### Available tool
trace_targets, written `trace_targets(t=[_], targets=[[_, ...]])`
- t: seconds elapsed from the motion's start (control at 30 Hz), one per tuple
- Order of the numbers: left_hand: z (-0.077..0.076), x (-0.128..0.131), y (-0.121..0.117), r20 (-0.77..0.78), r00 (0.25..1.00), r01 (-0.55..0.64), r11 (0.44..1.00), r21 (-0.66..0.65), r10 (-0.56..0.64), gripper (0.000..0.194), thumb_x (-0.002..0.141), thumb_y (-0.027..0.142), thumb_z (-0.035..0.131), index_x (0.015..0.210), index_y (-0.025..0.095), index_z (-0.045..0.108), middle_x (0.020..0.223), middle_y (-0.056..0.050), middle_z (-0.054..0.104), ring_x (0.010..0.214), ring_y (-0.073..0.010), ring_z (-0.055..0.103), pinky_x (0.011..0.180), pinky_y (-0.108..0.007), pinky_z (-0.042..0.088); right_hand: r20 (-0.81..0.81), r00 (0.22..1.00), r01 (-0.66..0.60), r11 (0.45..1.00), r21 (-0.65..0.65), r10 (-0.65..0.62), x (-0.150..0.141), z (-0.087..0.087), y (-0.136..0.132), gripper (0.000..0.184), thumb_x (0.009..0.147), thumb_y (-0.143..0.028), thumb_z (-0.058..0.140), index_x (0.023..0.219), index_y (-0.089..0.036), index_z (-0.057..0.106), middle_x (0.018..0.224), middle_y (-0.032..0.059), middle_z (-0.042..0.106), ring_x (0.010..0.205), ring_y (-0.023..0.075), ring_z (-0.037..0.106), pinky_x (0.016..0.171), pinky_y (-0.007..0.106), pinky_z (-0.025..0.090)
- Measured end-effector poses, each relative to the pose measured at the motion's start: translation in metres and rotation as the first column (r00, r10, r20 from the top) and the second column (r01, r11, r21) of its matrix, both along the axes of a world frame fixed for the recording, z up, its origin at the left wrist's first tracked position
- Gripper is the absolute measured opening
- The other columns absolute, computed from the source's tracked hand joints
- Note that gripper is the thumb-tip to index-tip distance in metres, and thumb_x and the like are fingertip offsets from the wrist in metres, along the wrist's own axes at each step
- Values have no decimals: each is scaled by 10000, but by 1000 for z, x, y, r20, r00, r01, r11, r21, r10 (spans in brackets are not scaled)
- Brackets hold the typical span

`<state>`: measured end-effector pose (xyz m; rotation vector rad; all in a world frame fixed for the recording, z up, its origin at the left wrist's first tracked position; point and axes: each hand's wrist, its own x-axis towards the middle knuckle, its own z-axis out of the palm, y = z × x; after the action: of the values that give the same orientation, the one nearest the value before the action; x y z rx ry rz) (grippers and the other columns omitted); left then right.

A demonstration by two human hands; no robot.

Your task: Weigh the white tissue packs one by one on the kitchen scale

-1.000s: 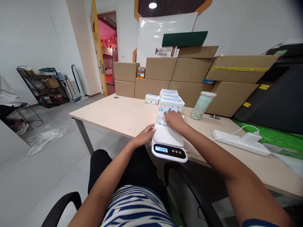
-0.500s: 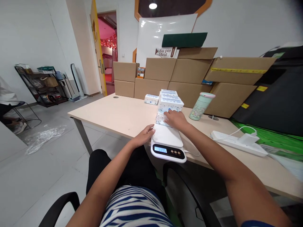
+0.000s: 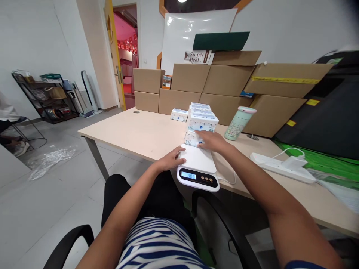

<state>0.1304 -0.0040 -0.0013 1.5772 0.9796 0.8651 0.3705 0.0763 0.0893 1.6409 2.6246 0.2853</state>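
A white digital scale (image 3: pixel 199 160) sits at the table's front edge, its lit display (image 3: pixel 188 175) seeming to read 908. My left hand (image 3: pixel 171 160) grips the scale's left edge, thumb on the rim; some of its fingers are hidden. Behind the bare front of the platform lies a white soft tissue pack (image 3: pixel 191 138) with a floral print. Around the right part of that pack are the fingers and thumb of my right hand (image 3: pixel 214 141). More tissue packs (image 3: pixel 202 120) are stacked just behind it, and a single tissue pack (image 3: pixel 179 115) lies farther left.
A mint-green tumbler (image 3: pixel 238 125) stands right of the stack. Brown cardboard boxes (image 3: pixel 190 77) line the table's back. To the right lie a white power strip (image 3: pixel 283 167) and a cable. Black chair armrests (image 3: pixel 221 220) flank me below the table (image 3: pixel 126 129).
My right hand has shifted slightly right, and its thumb now shows low on the front pack. The display went from about 1177 to about 908. My left hand stays at the scale.
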Motion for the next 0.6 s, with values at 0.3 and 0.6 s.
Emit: trace_targets(t=[0.3, 0.6], targets=[[3, -5, -2, 99, 994, 35, 999, -6, -34, 717, 759, 372, 926, 1398, 254, 626, 1817, -124, 242, 1617, -404, 390, 1320, -559, 321, -10, 998, 54, 998, 29, -54, -1, -13, 12, 692, 993, -444, 607, 1629, -216, 459, 1599, 192, 592, 1404, 363, 601, 1086, 469, 493], [7, -5, -7, 93, 996, 15, 1000, -7, -14, 785, 741, 396, 952, 1432, 252, 611, 1839, -139, 153, 1641, -434, 337, 1334, -581, 300, -92, 996, 16, 1000, -5, -16, 9, -18, 11, 626, 1065, -491, 498, 1621, -204, 502, 1698, 153, 499, 1527, 347, 523, 1188, 487, 460]])
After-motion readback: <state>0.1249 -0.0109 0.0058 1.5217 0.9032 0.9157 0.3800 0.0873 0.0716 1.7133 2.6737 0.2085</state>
